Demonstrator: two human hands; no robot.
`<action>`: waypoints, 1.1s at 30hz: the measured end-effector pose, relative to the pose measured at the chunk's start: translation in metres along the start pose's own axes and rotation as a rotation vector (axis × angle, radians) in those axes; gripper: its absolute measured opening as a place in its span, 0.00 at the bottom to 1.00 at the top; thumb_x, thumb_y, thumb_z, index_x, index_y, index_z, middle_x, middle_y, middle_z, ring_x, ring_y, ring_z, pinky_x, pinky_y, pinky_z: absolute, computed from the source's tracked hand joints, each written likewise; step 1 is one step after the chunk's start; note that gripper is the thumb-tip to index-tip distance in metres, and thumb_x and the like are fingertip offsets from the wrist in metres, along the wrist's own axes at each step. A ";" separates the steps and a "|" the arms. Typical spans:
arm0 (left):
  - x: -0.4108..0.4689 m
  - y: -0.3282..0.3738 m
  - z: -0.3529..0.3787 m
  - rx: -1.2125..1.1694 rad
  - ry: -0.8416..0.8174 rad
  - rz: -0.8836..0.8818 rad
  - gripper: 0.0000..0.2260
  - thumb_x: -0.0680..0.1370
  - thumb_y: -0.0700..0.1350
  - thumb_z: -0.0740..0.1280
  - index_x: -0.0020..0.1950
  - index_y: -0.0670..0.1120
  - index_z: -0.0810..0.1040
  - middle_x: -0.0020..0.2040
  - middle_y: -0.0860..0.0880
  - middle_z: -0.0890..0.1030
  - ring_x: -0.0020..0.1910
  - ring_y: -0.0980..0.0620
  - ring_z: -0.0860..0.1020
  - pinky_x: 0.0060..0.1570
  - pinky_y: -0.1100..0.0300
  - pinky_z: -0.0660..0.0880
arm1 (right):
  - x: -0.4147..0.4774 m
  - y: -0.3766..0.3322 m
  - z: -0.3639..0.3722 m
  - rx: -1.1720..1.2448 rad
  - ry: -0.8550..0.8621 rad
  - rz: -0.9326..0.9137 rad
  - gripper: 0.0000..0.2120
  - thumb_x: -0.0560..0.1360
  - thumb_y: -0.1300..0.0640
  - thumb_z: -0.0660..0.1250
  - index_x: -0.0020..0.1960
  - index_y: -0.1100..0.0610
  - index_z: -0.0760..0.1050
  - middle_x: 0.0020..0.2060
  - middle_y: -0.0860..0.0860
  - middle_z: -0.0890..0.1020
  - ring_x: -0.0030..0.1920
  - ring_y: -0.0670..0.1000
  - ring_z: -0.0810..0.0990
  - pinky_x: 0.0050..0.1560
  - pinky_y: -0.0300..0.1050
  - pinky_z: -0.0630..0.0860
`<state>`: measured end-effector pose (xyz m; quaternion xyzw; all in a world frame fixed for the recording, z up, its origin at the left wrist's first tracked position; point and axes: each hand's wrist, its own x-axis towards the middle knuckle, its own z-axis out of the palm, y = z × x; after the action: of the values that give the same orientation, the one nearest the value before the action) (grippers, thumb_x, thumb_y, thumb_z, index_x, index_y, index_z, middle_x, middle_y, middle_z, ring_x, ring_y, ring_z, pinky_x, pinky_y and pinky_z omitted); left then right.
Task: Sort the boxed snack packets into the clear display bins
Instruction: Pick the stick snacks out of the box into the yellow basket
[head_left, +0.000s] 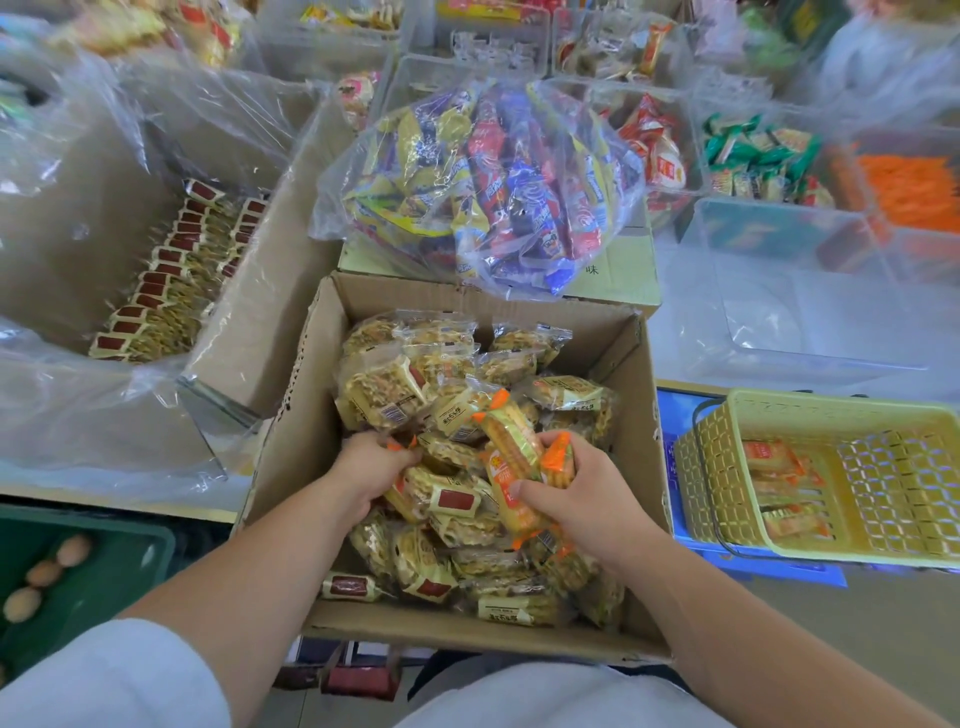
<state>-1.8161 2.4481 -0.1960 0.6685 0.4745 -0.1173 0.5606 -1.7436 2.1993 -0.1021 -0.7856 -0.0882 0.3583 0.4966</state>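
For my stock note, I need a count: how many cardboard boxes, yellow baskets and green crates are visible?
Cardboard boxes: 3 (middle box, left box, box under the bag)
Yellow baskets: 1
Green crates: 1
Total: 5

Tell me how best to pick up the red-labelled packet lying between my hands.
Probably from straight above: the red-labelled packet lies flat, label up, on top of the pile in the cardboard box. Pinch across its narrow width near the label, since its ends are crowded by other packets.
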 end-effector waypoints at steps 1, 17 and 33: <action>-0.002 0.001 0.000 0.081 0.049 0.031 0.09 0.73 0.44 0.78 0.42 0.46 0.79 0.44 0.41 0.85 0.42 0.44 0.83 0.42 0.53 0.80 | -0.001 -0.001 -0.001 0.000 0.000 -0.004 0.24 0.64 0.47 0.80 0.56 0.41 0.75 0.47 0.43 0.86 0.47 0.45 0.85 0.53 0.53 0.83; -0.155 0.047 -0.028 0.348 0.620 0.547 0.07 0.72 0.54 0.75 0.41 0.58 0.77 0.40 0.60 0.81 0.42 0.64 0.78 0.32 0.60 0.71 | -0.014 -0.017 -0.074 0.121 -0.105 -0.100 0.21 0.64 0.48 0.81 0.53 0.38 0.77 0.45 0.47 0.87 0.43 0.49 0.87 0.34 0.38 0.81; -0.216 0.114 0.264 -0.320 0.326 0.391 0.09 0.73 0.39 0.78 0.40 0.52 0.82 0.32 0.51 0.84 0.28 0.59 0.80 0.27 0.64 0.76 | -0.005 0.129 -0.380 -0.414 0.065 0.054 0.20 0.63 0.52 0.82 0.50 0.46 0.77 0.38 0.47 0.83 0.40 0.49 0.82 0.43 0.50 0.79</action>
<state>-1.7422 2.1214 -0.0655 0.6605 0.4331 0.1780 0.5870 -1.5285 1.8606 -0.1137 -0.8841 -0.1229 0.3203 0.3173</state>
